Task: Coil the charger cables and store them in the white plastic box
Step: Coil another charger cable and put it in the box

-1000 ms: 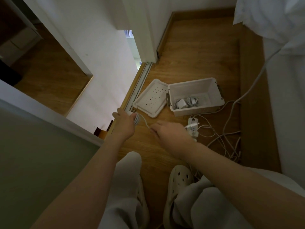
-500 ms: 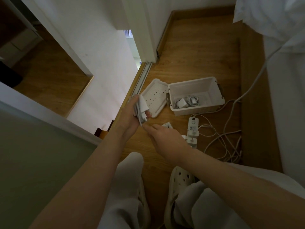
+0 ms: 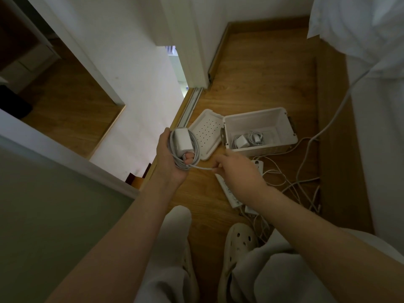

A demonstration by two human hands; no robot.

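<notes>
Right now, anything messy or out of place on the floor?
Loose cables lie tangled on the floor right of the power strip, not coiled. The box is open, lid beside it. Left hand grips a coiled charger; right hand pinches its tail.

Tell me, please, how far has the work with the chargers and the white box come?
Done: coiled chargers lie in the open white box. In hand: the left hand holds a charger with its cable looped around it; the right hand pinches the loose end. Left: store it, then the tangled cables beside the power strip.
</notes>
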